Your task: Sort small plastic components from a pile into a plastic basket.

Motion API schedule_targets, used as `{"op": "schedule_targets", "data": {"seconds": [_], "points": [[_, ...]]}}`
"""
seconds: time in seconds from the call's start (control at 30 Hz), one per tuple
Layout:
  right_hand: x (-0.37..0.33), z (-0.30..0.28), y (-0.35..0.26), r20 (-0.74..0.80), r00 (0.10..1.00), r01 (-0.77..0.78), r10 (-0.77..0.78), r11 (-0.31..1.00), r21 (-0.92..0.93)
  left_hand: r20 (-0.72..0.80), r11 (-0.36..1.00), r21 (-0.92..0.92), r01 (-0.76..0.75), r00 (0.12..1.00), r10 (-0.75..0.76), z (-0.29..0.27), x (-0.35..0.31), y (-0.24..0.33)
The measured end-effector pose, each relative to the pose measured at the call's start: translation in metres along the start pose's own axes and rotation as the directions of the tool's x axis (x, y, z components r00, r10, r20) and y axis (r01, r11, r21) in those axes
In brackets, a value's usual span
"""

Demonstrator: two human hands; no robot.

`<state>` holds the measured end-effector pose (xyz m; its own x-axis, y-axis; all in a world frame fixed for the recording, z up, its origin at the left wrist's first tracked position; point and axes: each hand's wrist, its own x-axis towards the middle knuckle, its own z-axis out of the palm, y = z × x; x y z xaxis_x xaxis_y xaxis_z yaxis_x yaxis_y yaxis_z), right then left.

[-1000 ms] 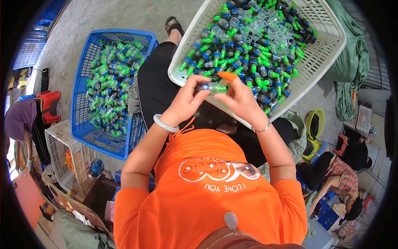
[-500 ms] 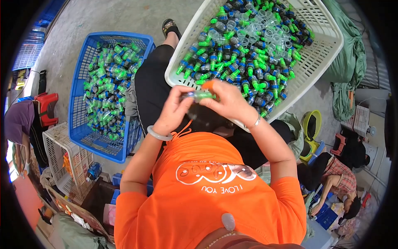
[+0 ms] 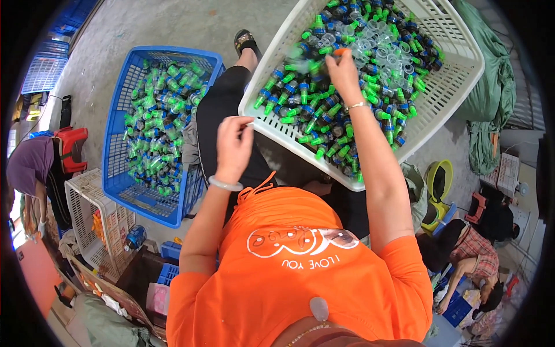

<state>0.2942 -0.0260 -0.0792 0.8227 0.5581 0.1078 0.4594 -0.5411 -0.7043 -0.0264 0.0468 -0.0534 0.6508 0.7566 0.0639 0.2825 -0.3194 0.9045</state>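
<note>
My right hand [image 3: 343, 72] reaches into the white basket [image 3: 462, 69], over a heap of small dark bottles [image 3: 347, 124] with blue bands and green tops. A piece of orange covering sits on one finger. Just left of its fingertips is a motion-smeared green and dark shape; whether the fingers grip anything is hidden. Beside that hand lies a pile of clear plastic caps [image 3: 381, 49]. My left hand [image 3: 234, 147] hovers over my lap near the basket's near-left corner, thumb and index finger apart, with nothing visible in it.
Left of my leg stands a blue basket [image 3: 110, 144] of similar green-topped bottles. An empty-looking white crate [image 3: 98, 225] and a red stool [image 3: 71, 151] lie farther left. Green sacks [image 3: 491, 75] hang at right. Two people work nearby, one at each side.
My hands were together over my lap with a small green-topped bottle between them. Now the right hand has moved forward into the white basket, and the left stays back without the bottle.
</note>
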Motion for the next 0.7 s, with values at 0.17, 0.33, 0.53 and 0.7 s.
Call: {"op": "schedule_targets", "data": {"seconds": [0.17,0.33,0.53,0.7], "points": [[-0.044,0.015,-0.014,0.102,0.973,0.229,-0.209,0.937,-0.263,0.119,0.984,0.091,-0.156,0.982,0.145,0.055,0.026,-0.003],[-0.054,-0.014,-0.007,0.041,0.998,0.042,-0.043,0.999,0.009,0.144,0.906,0.28,-0.316,0.947,0.286,0.076,0.051,-0.006],[-0.093,-0.037,-0.019,0.076,0.995,-0.089,0.057,0.833,0.547,0.418,0.76,0.508,-0.406,0.887,0.194,0.087,0.05,0.01],[-0.119,-0.051,-0.035,0.094,0.994,-0.092,0.048,0.836,0.541,0.39,0.634,0.541,-0.552,0.833,0.392,0.081,0.052,-0.014]]}}
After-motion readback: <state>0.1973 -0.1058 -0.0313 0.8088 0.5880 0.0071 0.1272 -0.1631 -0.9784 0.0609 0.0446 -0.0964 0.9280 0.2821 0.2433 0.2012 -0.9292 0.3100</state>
